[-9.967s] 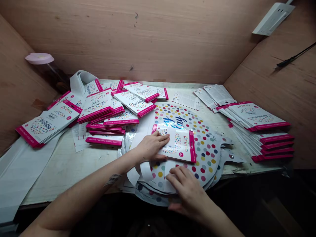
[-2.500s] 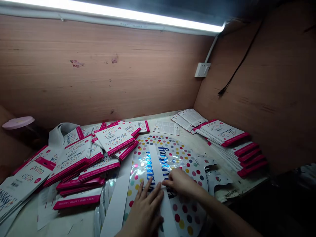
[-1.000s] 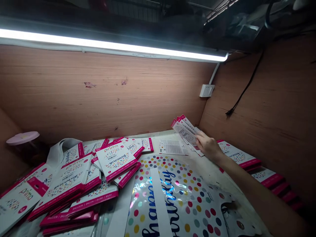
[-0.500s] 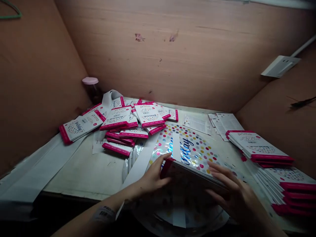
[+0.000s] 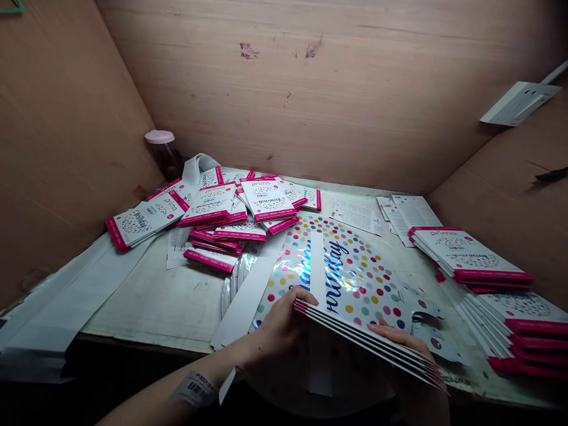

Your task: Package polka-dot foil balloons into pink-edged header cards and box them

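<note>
My left hand (image 5: 284,319) is closed on the left end of a small stack of balloon packets (image 5: 355,328), seen edge-on with pink and white edges. At the stack's right side, my right hand (image 5: 402,340) grips it, fingers partly on top and the rest hidden below. Beneath and beyond the stack lies a flat foil balloon (image 5: 355,266) with coloured dots and blue "birthday" lettering, a white strip (image 5: 316,260) running down its middle. A barcode sticker (image 5: 195,389) is stuck to my left forearm.
A loose heap of packets (image 5: 213,204) covers the back left. More packets (image 5: 470,254) are piled at the right, beside printed cards (image 5: 410,213). A lidded cup (image 5: 162,151) stands in the back left corner. Long white strips (image 5: 66,307) hang over the front left edge. Wooden panels enclose the table.
The stack of packets has tilted and fanned out, its right end now lower and nearer me. My right hand has moved down with it. The view has shifted slightly.
</note>
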{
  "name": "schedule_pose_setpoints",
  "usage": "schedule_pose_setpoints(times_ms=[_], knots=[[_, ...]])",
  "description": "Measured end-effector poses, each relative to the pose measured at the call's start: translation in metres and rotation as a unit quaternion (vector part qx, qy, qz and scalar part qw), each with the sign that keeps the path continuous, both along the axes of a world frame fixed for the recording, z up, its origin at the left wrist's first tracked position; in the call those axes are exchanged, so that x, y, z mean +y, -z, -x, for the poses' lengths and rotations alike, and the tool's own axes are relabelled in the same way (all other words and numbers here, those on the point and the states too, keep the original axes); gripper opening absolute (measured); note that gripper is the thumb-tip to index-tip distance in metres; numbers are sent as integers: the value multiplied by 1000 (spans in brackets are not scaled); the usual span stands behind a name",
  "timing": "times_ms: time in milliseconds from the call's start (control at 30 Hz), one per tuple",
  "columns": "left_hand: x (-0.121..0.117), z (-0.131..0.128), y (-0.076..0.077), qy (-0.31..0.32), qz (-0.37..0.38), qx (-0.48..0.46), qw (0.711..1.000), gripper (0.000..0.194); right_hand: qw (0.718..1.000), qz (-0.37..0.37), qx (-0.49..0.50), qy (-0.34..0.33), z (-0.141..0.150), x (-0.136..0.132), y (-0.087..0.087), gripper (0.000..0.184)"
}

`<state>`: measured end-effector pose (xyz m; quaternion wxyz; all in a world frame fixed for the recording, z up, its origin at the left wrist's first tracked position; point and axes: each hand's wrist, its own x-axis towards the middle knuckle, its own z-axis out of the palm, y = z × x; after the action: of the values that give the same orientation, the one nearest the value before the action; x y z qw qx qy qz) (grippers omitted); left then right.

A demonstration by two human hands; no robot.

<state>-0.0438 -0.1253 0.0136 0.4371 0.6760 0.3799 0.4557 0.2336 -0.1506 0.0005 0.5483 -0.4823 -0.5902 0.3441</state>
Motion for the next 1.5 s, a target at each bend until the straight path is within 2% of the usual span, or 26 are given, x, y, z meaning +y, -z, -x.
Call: schedule_pose_setpoints(times_ms=[100,267,367,433,500,533,567,600,633,667,700,767,833,900,967,1067,1133,1233,1300,1333,1400,1467,1500], knots=[[-1,0,-1,-19,6,11,1000,30,999,-28,21,-16,-3,3,6,12],[3,-1,-8,-25,14,26,999,38,999,-9,38,-18,2,2,11,10],[6,0,-8,-14,44,16,999,30,999,15,23,-32,-7,0,1,12],[8,2,-6,-22,81,12,996,19,993,30,-15,-109,-21,11,-15,31],[9,5,-5,-34,106,6,994,11,980,-1,-33,-197,-35,43,-35,59],[10,6,-4,-34,110,4,993,9,981,-66,-2,-182,-39,68,-45,65],[12,8,-4,-29,105,3,994,8,981,-91,-27,-169,-41,99,-53,63],[13,9,-3,-18,95,1,995,7,978,-65,-138,-141,-41,133,-60,54],[14,9,-3,-5,85,-3,996,6,949,-6,-303,-91,-39,170,-65,51],[14,9,-2,5,77,-10,997,7,881,57,-467,-45,-35,206,-68,51],[15,8,-2,12,72,-19,997,9,854,87,-512,-35,-31,240,-68,52],[15,7,0,20,71,-36,997,15,816,120,-564,-41,-22,292,-65,55],[14,5,3,26,71,-46,996,21,792,138,-592,-58,-15,322,-60,53],[14,5,7,34,67,-50,996,24,769,147,-620,-61,-9,333,-57,44],[14,5,10,40,70,-56,995,25,756,143,-637,-45,-6,330,-60,35],[15,8,10,52,74,-62,994,25,756,116,-644,13,-7,308,-80,27],[16,11,7,68,67,-53,994,21,761,85,-641,56,-14,278,-100,30],[15,14,4,67,41,-12,997,10,788,-1,-612,72,-27,205,-121,43],[14,14,4,33,9,25,999,8,854,-139,-501,8,-33,145,-123,39],[13,14,5,12,-4,38,999,9,880,-165,-444,-41,-35,115,-119,38],[10,13,7,-5,-5,44,999,12,919,-126,-352,-129,-36,62,-105,35],[7,11,9,14,17,29,999,13,960,-78,-227,-141,-33,22,-83,35],[5,10,10,26,30,20,999,13,978,-78,-151,-121,-31,7,-70,44]])
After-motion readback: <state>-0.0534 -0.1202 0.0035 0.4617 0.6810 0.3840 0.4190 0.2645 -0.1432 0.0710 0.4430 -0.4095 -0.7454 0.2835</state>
